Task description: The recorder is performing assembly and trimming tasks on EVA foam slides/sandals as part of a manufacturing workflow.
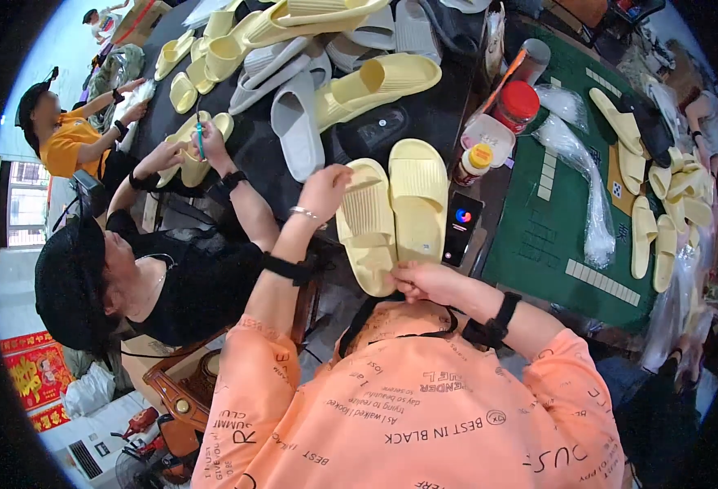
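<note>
Both hands grip one yellow slipper [364, 224]: left hand [324, 190] top, right hand [424, 279] heel.

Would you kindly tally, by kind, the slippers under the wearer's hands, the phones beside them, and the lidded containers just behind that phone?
Pale yellow slippers: 2
Black phone: 1
Yellow-capped bottle: 1
Red-lidded jar: 1
Total: 5

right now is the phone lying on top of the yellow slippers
No, the phone lies on the dark table just to the right of the pair of yellow slippers, beside them and not on them.
</note>
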